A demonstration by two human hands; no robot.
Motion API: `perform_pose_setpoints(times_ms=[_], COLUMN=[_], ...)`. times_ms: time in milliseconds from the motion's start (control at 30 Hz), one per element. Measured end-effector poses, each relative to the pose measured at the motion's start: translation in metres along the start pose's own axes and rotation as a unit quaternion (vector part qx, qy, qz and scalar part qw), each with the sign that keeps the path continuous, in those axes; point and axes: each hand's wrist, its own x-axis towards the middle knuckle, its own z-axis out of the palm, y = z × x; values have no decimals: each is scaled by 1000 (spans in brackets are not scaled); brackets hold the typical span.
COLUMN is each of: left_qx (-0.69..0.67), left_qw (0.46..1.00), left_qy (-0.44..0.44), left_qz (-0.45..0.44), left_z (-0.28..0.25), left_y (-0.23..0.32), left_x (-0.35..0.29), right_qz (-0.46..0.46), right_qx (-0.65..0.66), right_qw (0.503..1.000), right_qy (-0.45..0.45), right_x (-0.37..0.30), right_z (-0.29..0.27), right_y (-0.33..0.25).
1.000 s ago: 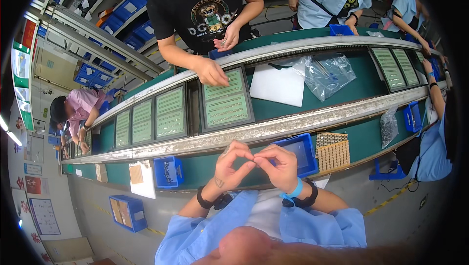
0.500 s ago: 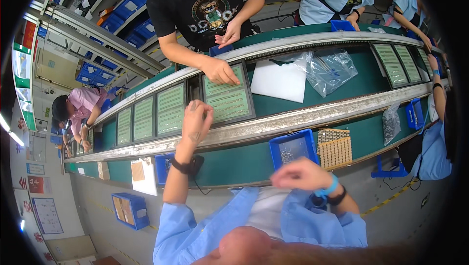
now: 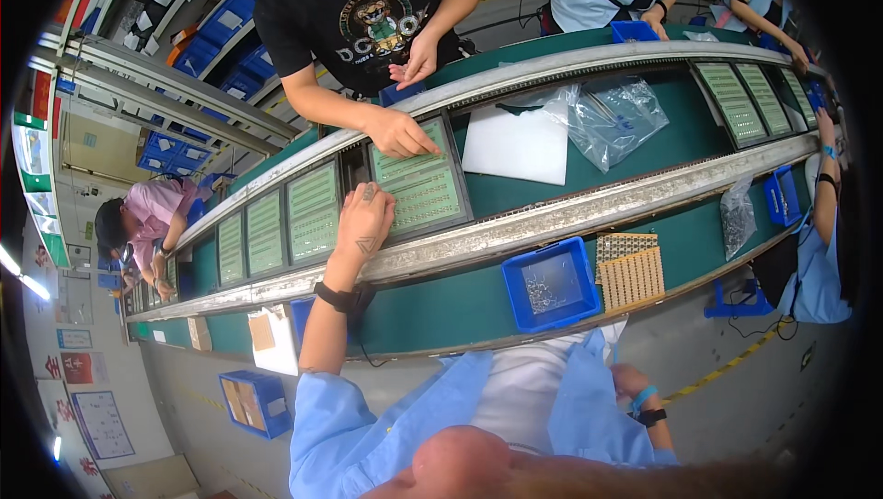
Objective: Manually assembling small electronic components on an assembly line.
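Note:
My left hand (image 3: 366, 223) is over the near left corner of a green panel (image 3: 425, 200) in a dark frame on the conveyor. Its fingers are curled in, and whatever may be between them is hidden. Low at my right side, off the table's near edge, hangs my right hand (image 3: 629, 379); its fingers do not show clearly. Across the line, a co-worker's hand (image 3: 403, 135) touches the far part of the same panel. Several rows of small parts cover that panel. Nearer to me stands a blue bin (image 3: 589, 271) holding small metal parts.
More framed green panels (image 3: 313, 209) line the conveyor to the left and far right. A white foam sheet (image 3: 515, 148) and a clear plastic bag (image 3: 618, 126) lie right of the panel. Tan boards (image 3: 635, 278) rest beside the bin. Metal rails (image 3: 515, 215) border the belt.
My left hand has come down onto the panel's near left corner. My right hand has drawn back from above the blue bin to my right side. The view has shifted slightly.

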Motion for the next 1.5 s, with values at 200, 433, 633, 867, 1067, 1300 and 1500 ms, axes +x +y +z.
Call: perform_pose_setpoints(times_ms=[200,433,633,867,1067,1300,1500], left_qx=[14,10,8,15,10,5,4], left_qw=[1000,1000,1000,1000,1000,1000,1000], left_qy=[-6,5,12,21,14,24,27], left_qz=[14,20,10,8,13,1,8], left_z=[-1,-2,-3,-9,-9,-10,-11], left_y=[0,-2,2,4,5,1,2], left_x=[4,3,2,4,2,-1,-6], right_qz=[-135,-115,-163,26,-60,-129,-42], right_qx=[-236,113,338,396,351,432,630], right_qw=[939,924,874,889,895,845,760], right_qy=[213,348,309,226,270,288,154], right_x=[36,18,15,-9,7,28,21], right_z=[50,40,53,64,68,65,65], right_y=[77,4,-10,-5,-2,8,-19])
